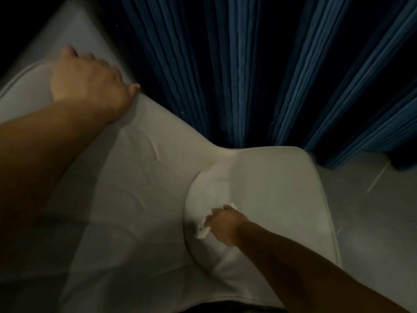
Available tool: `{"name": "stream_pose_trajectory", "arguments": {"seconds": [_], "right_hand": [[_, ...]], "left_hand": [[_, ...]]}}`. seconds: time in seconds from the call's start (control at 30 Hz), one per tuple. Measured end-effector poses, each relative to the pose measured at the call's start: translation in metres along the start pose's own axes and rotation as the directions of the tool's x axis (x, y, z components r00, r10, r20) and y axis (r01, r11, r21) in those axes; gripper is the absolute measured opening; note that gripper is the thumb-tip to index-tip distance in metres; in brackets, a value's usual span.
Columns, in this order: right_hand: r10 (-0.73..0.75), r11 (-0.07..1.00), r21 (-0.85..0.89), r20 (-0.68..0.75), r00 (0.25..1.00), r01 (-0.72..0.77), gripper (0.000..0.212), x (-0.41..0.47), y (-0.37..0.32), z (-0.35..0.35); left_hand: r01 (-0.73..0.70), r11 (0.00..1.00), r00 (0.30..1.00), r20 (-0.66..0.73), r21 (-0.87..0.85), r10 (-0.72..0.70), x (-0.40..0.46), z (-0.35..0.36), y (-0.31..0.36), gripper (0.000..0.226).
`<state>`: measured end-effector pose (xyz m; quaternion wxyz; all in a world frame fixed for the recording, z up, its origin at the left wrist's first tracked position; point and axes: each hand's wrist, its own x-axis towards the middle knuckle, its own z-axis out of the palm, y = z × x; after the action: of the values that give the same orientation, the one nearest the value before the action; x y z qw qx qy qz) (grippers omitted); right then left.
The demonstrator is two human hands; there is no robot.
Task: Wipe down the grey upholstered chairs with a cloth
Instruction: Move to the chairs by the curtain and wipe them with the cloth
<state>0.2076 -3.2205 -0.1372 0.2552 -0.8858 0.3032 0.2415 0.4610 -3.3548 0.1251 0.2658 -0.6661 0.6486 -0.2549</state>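
Note:
A grey upholstered chair (144, 177) fills the middle of the dim head view, its backrest running up to the left and its rounded seat (270, 195) lying lower right. My left hand (88, 84) rests on the top edge of the backrest, fingers curled over it. My right hand (222, 224) grips a small white cloth (203, 230), bunched up, and presses it on the left part of the seat near the seam with the backrest.
Dark blue pleated curtains (225, 64) hang right behind the chair. A pale tiled floor (372, 199) shows to the right of the seat. A light surface (74, 30) lies at the upper left beyond the backrest.

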Motion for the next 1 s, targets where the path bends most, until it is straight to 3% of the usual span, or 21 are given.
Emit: {"name": "stream_pose_trajectory", "arguments": {"seconds": [0.07,0.13,0.2,0.27,0.4,0.5,0.6,0.7,0.8,1.0], "right_hand": [[0.037,0.988,0.151,0.019,0.999,-0.039,0.037,-0.021,0.009,-0.015],[0.118,0.954,0.28,-0.024,0.993,-0.106,0.035,-0.045,0.017,-0.035],[0.224,0.908,0.372,-0.045,0.973,-0.192,0.039,-0.069,0.025,-0.059],[0.286,0.88,0.413,-0.07,0.956,-0.234,0.038,-0.092,0.03,-0.084],[0.286,0.88,0.425,-0.119,0.951,-0.212,0.038,-0.137,0.044,-0.126],[0.301,0.89,0.402,-0.168,0.939,-0.214,0.041,-0.168,0.049,-0.151],[0.294,0.898,0.385,-0.17,0.94,-0.211,0.045,-0.197,0.038,-0.163],[0.223,0.923,0.351,-0.151,0.963,-0.158,0.038,-0.229,0.02,-0.167],[0.187,0.911,0.4,-0.179,0.966,-0.102,0.023,-0.264,0.013,-0.165],[0.171,0.887,0.461,-0.294,0.94,-0.017,0.01,-0.32,-0.006,-0.163]], "left_hand": [[0.002,0.997,1.0,0.027,0.081,-0.005,-0.004,-0.017,-0.002,0.085],[-0.157,0.98,0.974,0.184,0.119,0.133,-0.021,-0.034,0.011,0.076],[-0.394,0.917,0.875,0.327,0.055,0.357,-0.058,-0.04,0.041,0.07],[-0.452,0.886,0.791,0.412,-0.107,0.453,-0.115,-0.034,0.067,0.067],[-0.274,0.901,0.78,0.471,-0.335,0.412,-0.234,-0.031,0.077,0.065],[-0.014,0.838,0.806,0.49,-0.545,0.332,-0.3,-0.071,0.085,0.065],[0.079,0.795,0.833,0.479,-0.601,0.278,-0.333,-0.128,0.097,0.065],[0.249,0.778,0.846,0.521,-0.577,0.115,-0.343,-0.172,0.099,0.062],[0.289,0.759,0.827,0.552,-0.584,0.11,-0.344,-0.203,0.108,0.063],[0.333,0.688,0.87,0.492,-0.645,0.04,-0.361,-0.242,0.109,0.059]]}}
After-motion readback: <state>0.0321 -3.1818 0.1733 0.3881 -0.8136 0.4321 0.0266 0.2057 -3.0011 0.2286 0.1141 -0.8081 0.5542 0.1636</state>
